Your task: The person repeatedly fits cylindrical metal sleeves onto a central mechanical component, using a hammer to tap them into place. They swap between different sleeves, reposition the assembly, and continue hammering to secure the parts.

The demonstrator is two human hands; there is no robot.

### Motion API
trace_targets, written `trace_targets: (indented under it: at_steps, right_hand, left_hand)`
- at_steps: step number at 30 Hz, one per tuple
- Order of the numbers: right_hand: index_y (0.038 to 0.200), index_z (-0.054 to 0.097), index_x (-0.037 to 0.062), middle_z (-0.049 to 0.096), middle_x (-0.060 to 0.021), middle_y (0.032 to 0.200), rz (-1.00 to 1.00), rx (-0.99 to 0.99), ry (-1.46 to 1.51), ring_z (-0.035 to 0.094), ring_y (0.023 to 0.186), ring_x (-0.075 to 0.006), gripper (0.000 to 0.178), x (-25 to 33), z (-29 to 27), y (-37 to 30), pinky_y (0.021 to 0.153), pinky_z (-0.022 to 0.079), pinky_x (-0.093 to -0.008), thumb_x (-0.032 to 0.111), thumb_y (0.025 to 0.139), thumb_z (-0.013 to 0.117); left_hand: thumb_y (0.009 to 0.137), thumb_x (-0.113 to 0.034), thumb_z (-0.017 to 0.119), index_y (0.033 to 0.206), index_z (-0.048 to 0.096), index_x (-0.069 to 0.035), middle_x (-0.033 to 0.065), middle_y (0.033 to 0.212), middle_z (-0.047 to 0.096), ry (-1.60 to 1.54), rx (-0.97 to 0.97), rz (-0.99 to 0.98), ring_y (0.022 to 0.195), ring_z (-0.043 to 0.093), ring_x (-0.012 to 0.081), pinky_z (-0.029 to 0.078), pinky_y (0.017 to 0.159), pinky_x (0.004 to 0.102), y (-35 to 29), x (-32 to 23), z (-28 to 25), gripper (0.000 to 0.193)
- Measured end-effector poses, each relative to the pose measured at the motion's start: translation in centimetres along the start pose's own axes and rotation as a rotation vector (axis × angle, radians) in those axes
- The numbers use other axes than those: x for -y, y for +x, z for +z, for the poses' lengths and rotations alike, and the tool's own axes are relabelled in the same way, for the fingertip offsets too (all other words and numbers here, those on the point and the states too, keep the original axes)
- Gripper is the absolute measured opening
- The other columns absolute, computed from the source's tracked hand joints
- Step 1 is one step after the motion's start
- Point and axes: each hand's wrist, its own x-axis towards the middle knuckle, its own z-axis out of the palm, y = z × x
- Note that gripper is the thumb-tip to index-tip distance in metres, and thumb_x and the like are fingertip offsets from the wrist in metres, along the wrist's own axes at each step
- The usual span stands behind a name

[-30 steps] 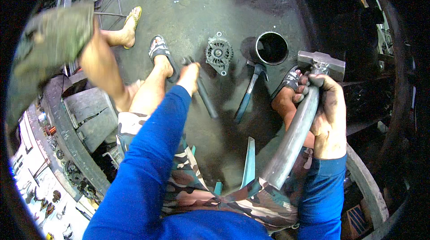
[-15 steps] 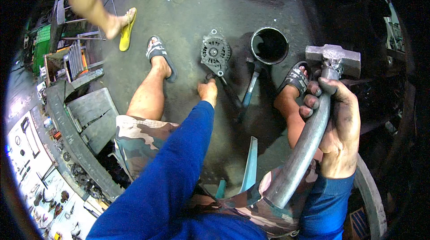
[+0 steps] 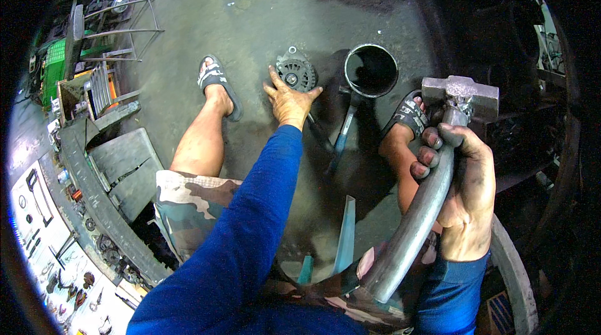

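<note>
My right hand (image 3: pixel 468 175) grips a hammer (image 3: pixel 410 235) by its thick grey metal handle, its head raised above my fist. My left hand (image 3: pixel 290 102) reaches down with fingers spread over the near side of a round, vented alternator (image 3: pixel 293 70). Its fingertips lie at the alternator's edge; whether they press on it I cannot tell. On the floor just right of the alternator lies a second hammer (image 3: pixel 342 135) with a blue handle. A dark rod (image 3: pixel 319 131) extends from below my left hand, partly hidden.
A round, dark-lined bucket (image 3: pixel 373 95) stands beyond the blue-handled hammer. My sandalled feet flank these things. To the left are a metal frame (image 3: pixel 119 33), a grey flat panel (image 3: pixel 128 169) and a white board (image 3: pixel 47 241) with small parts. Dark machinery stands at the right.
My left hand has gone from closed fingers at the alternator's near end to spread fingers over its near side. The other person's leg has left the view. My right hand still holds the hammer.
</note>
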Motion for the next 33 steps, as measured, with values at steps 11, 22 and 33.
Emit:
trace_targets:
  at_steps: [11, 22, 33]
  right_hand:
    - [0.102, 0.058, 0.0041, 0.060, -0.0056, 0.079, 0.054, -0.053, -0.053, 0.059, 0.062, -0.0185, 0.013, -1.5, 0.8, 1.1, 0.058, 0.055, -0.0353, 0.012, 0.094, 0.065]
    - [0.097, 0.062, 0.0008, 0.062, -0.0085, 0.072, -0.092, 0.007, -0.345, 0.060, 0.054, -0.0199, 0.014, -2.9, 2.5, 2.3, 0.051, 0.053, -0.0347, 0.009, 0.090, 0.070]
    - [0.109, 0.068, -0.0034, 0.073, -0.0134, 0.095, -0.491, 0.079, -1.152, 0.068, 0.088, -0.0267, 0.028, -13.5, 5.8, 11.4, 0.083, 0.054, -0.0419, 0.015, 0.087, 0.071]
  left_hand:
    - [0.062, -0.042, 0.101, 0.164, 0.021, -0.007, 0.0351, 0.148, 0.047, 0.083, 0.094, -0.063, 0.131, 0.059, 0.0487, 0.051, 0.112, 0.0478, 1.2, -1.3, -1.9, 0.135]
    - [0.058, -0.037, 0.103, 0.150, 0.040, 0.008, 0.0269, 0.136, 0.063, -0.353, 0.019, 0.112, 0.123, 0.064, 0.0410, 0.050, 0.109, 0.0426, 1.7, 3.7, -6.3, 0.120]
    - [0.069, -0.017, 0.097, 0.134, 0.058, 0.001, 0.0100, 0.119, 0.071, -1.054, 0.153, 0.081, 0.107, 0.068, 0.0218, 0.054, 0.097, 0.0376, -0.9, 4.7, -14.0, 0.078]
